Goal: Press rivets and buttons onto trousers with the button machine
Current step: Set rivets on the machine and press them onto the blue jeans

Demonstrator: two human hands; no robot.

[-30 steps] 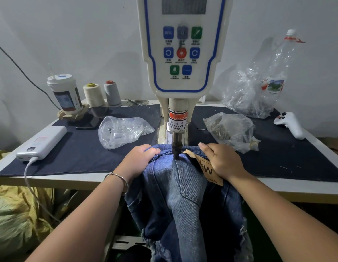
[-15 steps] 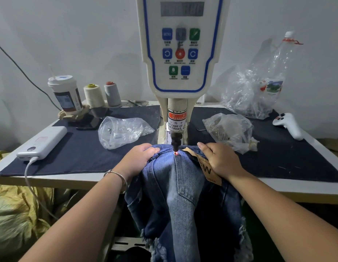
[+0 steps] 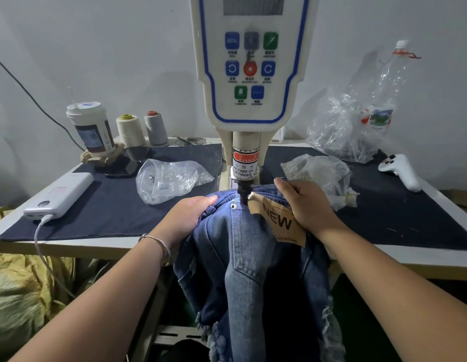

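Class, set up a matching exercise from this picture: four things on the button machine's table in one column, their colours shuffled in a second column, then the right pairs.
Things
1. power bank
2. cloth tag
3. trousers
4. warning label

Colours
A. blue
B. red
C. white
D. tan

Pairs: 1-C, 2-D, 3-A, 4-B

The room is dim and evenly lit. A small bright pool of light falls on the denim [image 3: 243, 226] under the machine head [image 3: 249, 74]. Wide-angle distortion bends the table edge [image 3: 410, 259]; the plastic bags [image 3: 172, 178] show soft glare.
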